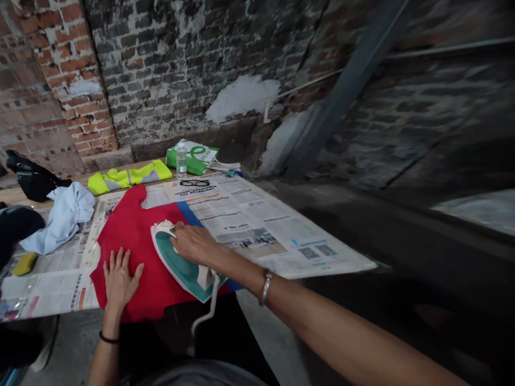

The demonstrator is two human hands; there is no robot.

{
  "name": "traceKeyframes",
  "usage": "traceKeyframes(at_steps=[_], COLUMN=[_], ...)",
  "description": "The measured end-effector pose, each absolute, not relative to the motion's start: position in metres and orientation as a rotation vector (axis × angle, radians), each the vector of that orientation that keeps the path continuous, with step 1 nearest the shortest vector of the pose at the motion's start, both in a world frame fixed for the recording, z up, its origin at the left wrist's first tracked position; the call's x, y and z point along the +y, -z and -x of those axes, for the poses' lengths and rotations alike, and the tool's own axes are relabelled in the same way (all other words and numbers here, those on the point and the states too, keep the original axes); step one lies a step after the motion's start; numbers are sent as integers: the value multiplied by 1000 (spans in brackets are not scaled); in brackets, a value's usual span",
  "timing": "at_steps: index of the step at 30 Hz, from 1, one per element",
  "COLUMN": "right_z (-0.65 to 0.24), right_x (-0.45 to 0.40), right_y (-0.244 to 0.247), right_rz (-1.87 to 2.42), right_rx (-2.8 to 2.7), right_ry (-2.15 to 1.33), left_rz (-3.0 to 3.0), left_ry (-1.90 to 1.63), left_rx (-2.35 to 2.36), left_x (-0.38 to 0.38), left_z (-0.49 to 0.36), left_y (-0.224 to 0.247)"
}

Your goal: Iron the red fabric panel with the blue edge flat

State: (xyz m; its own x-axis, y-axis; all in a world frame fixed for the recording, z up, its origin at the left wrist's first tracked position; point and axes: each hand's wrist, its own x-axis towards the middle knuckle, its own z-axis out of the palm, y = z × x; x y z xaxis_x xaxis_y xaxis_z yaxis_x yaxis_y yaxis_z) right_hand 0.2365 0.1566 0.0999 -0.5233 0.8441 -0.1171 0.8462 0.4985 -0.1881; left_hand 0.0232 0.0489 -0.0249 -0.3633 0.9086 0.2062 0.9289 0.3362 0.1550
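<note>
- Across the tabletop (12, 194), as seen from the head camera, newspaper sheets (257, 212) are spread, and by the near edge a red garment (120, 225) with a blue strip (189, 213) is laid, partly overhanging.
- By the right grip (193, 242), curled closed around its handle, a teal and white iron (175, 260) is held on the garment; part of the cloth is hidden beneath.
- With fingers spread, the left grip (120, 287) is pressed flat on the cloth, grasping nothing.
- Over the near edge the iron's pale cord (212, 305) is draped.
- To the left, a pale blue cloth (66, 214), a yellow sponge (24, 264) and a black bag (36, 179) are placed.
- Along the far side, a fluorescent yellow garment (116, 178), a clear bottle (181, 161), eyeglasses (195, 183) and a green and white bag (199, 154) are set; the bag is partly covered by the bottle.
- On the bag a green mark like a letter "e" is shown.
- On the newspaper two QR codes (309, 252) are printed; the small print cannot be read.
</note>
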Motion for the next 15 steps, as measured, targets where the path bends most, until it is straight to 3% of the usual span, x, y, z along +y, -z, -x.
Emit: traceKeyframes(at_steps=[10,15], right_z=[-192,-204], right_x=[239,230], right_y=[-119,-108], right_rz=[-1646,-1599], right_rx=[2714,2722], right_ry=[262,252], left_rz=[1729,1741], left_ry=[385,406], left_rx=[-2487,-2496], left_x=[50,51], left_z=[-20,-18], left_y=[22,26])
